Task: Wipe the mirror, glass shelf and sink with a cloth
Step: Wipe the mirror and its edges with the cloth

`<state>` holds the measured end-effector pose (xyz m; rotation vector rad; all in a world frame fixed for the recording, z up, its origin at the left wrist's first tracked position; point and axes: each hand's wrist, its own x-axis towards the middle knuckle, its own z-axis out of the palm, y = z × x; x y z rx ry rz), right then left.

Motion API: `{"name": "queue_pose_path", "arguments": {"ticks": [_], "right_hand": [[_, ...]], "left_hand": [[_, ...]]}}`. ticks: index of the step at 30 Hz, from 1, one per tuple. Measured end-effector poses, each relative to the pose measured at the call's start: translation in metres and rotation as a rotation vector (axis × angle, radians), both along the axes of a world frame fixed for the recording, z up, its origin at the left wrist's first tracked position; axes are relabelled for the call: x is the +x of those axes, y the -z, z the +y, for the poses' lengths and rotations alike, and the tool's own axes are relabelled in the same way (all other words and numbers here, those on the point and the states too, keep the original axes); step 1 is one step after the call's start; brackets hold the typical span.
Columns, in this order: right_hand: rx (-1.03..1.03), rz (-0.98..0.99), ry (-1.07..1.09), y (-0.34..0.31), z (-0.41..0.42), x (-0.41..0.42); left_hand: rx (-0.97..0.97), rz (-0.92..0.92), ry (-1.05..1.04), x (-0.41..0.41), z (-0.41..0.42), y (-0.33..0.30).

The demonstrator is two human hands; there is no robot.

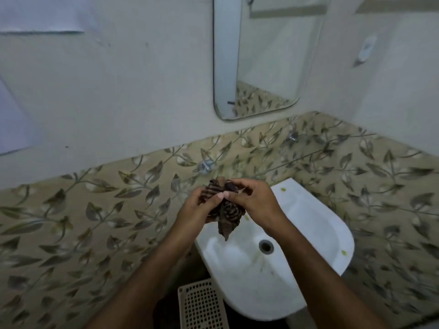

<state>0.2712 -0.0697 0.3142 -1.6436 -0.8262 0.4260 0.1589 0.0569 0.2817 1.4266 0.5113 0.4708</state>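
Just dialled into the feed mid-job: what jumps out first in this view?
Both hands, left hand and right hand, meet at centre frame, bunching a dark striped cloth above the back of the white sink. The mirror hangs on the wall above, over a band of leaf-patterned tile. A perforated beige basket sits below the sink's left side.

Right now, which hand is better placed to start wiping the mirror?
Probably the right hand. Both hands grip the dark striped cloth over the sink, but the mirror hangs up and to the right, nearer that side than the left hand.
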Motion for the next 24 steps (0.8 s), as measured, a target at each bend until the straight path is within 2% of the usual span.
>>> {"name": "queue_pose_path", "arguments": {"ticks": [3, 8, 14, 18, 20, 24], "right_hand": [[0.102, 0.063, 0.023, -0.034, -0.014, 0.014], [0.167, -0.045, 0.133, -0.071, -0.028, 0.034], [0.25, 0.01, 0.275, -0.069, -0.031, 0.049], [0.222, 0.1, 0.27, -0.06, -0.022, 0.05], [0.231, 0.175, 0.261, -0.062, -0.017, 0.048], [0.204, 0.189, 0.192, -0.088, -0.014, 0.039]], "left_hand": [[0.07, -0.059, -0.003, 0.013, -0.003, -0.04], [0.119, -0.129, -0.004, 0.026, -0.01, -0.092], [0.033, -0.193, 0.024, 0.035, -0.011, -0.126], [0.088, -0.185, 0.05, 0.04, -0.015, -0.144], [0.148, -0.17, 0.028, 0.044, -0.013, -0.149], [0.395, -0.117, -0.048, 0.048, 0.0, -0.166]]}}
